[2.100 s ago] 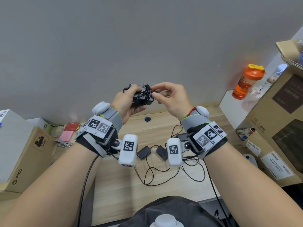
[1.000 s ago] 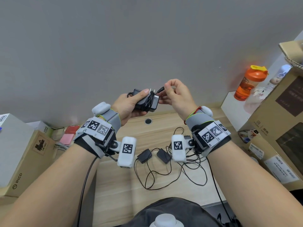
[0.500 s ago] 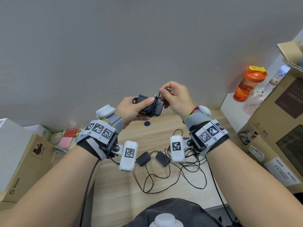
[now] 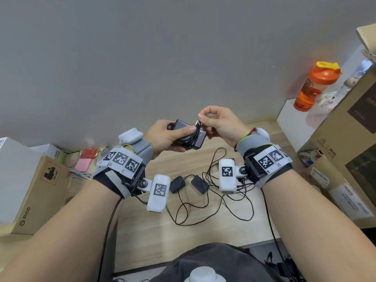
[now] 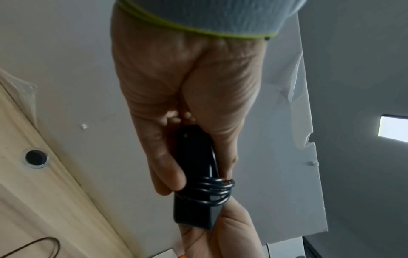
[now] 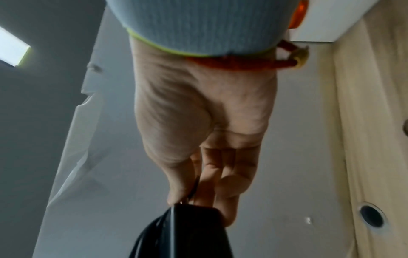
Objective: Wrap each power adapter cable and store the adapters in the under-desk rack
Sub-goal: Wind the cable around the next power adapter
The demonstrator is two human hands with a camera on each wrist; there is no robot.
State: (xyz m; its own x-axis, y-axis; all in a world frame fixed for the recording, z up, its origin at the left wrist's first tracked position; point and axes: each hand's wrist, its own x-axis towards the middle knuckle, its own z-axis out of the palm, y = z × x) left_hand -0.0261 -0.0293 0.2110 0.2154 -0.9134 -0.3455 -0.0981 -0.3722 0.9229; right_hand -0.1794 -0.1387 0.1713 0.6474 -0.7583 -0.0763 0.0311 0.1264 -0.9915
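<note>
A black power adapter [image 4: 188,135] with its thin cable coiled several times round its body is held in the air above the wooden desk [image 4: 146,220]. My left hand [image 4: 164,137] grips the adapter [image 5: 194,176], thumb pressed on top beside the coils [image 5: 209,192]. My right hand [image 4: 217,123] pinches the cable's plug end [image 4: 197,123] at the adapter's [image 6: 187,232] upper right corner. Two more black adapters [image 4: 177,184] [image 4: 199,184] lie on the desk below, their loose cables [image 4: 213,210] tangled. The under-desk rack is out of sight.
Cardboard boxes [image 4: 30,192] stand at the left, and larger boxes [image 4: 350,155] at the right. An orange bottle [image 4: 313,86] sits on a white block at the back right. Red and pink packets [image 4: 85,159] lie at the back left. A cable hole [image 5: 35,158] is set in the desk.
The cable's free end has been wound round the adapter until only the plug tip remains in my right fingers. Both hands have sunk slightly toward the desk.
</note>
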